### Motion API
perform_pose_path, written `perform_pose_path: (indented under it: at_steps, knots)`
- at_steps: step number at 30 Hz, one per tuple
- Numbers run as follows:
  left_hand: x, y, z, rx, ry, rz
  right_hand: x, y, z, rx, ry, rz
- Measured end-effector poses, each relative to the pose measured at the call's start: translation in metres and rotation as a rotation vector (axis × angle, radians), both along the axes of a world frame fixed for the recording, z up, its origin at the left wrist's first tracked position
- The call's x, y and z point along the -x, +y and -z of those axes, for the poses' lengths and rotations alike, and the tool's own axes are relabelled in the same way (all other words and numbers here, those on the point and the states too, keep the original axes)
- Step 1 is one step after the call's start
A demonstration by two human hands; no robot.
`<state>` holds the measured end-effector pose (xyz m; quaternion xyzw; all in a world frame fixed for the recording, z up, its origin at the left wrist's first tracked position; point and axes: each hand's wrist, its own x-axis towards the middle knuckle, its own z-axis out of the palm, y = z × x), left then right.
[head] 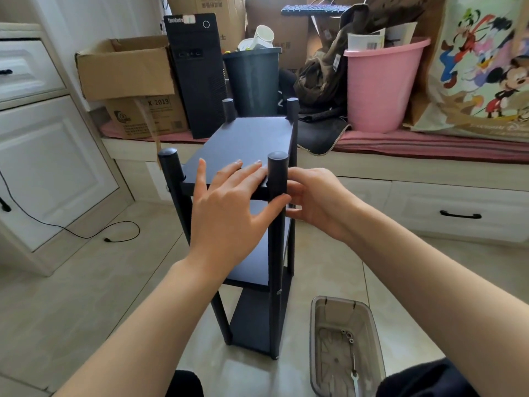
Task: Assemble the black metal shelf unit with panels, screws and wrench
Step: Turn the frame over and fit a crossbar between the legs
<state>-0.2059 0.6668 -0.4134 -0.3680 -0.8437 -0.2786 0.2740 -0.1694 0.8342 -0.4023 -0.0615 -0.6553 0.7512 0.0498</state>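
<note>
The black shelf unit (252, 138) stands upright on the floor, with three panels between four round posts. My left hand (229, 204) lies over the front edge of the top panel, fingers spread on top and the thumb below the edge, touching the front right post (277, 173). My right hand (312, 199) comes in from the right, its fingertips bunched against that post at the level of the top panel. Whatever is between those fingertips is hidden. A small screw (278, 292) shows lower on the same post.
A clear plastic tray (317, 325) on the floor at my lower right holds a few small fasteners (347, 336) and a wrench (355, 376). Behind the shelf, a low bench carries cardboard boxes, a computer tower (194, 75), a dark bin (252, 78) and a pink bucket (380, 87). A black cable (86, 234) runs across the tiles on the left.
</note>
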Motion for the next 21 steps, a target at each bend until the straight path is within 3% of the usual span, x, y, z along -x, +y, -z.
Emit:
perform_pose_path:
  at_steps: [8, 15, 21]
  knots:
    - [0.0, 0.003, 0.006, -0.052, 0.025, -0.004, -0.015, 0.015, 0.006, -0.027, -0.094, -0.006]
    - [0.001, 0.006, 0.011, -0.098, 0.052, -0.005, -0.041, 0.052, 0.05, -0.277, -0.369, 0.024]
    - [0.003, 0.007, 0.013, -0.118, 0.081, 0.003, -0.067, 0.078, 0.128, -0.471, -0.663, -0.03]
